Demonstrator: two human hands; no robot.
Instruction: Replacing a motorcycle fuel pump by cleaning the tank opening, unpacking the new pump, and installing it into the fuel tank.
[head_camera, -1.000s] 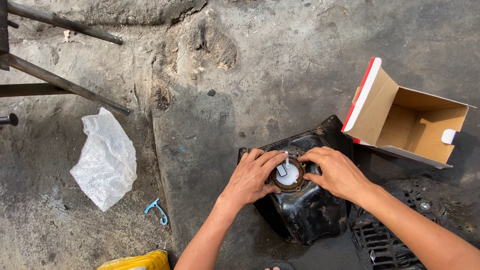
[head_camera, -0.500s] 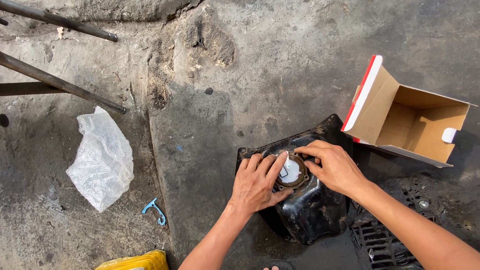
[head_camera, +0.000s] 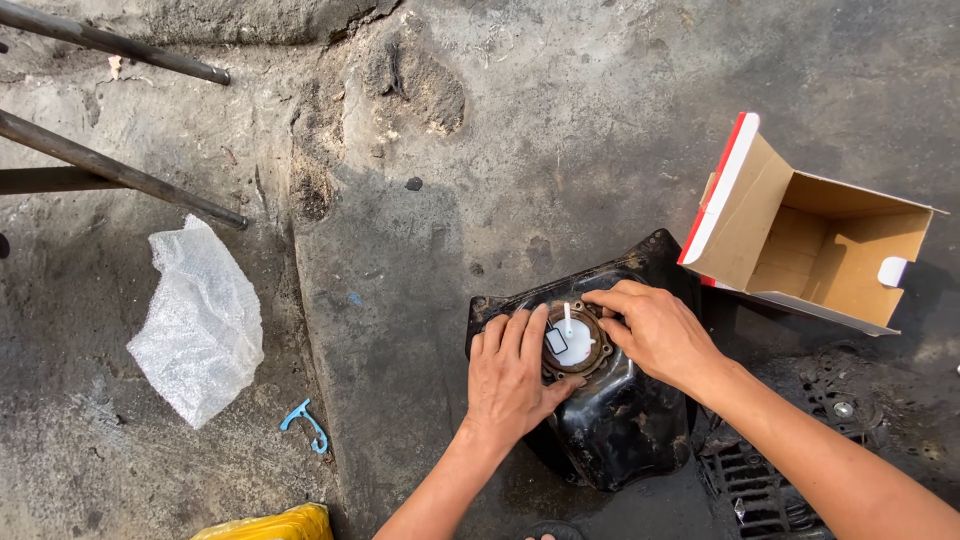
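A black metal tank (head_camera: 620, 420) lies on the concrete ground. In its round opening sits a white round part (head_camera: 572, 343) with a short white tube, ringed by a rusty brown flange (head_camera: 598, 360). My left hand (head_camera: 512, 375) lies flat on the tank, fingers touching the left edge of the flange. My right hand (head_camera: 655, 330) presses its fingertips on the upper right edge of the ring. Neither hand lifts anything.
An open cardboard box (head_camera: 810, 245) with a red and white flap stands at the right. A crumpled bubble-wrap bag (head_camera: 200, 325) and a small blue clip (head_camera: 305, 420) lie at the left. Metal bars (head_camera: 120, 170) cross the upper left. A yellow object (head_camera: 270, 524) is at the bottom edge; a drain grate (head_camera: 760, 490) is lower right.
Both hands have shifted around the ring: the left hand slid lower and left, the right fingers moved up to the ring's top right, so the white part shows more.
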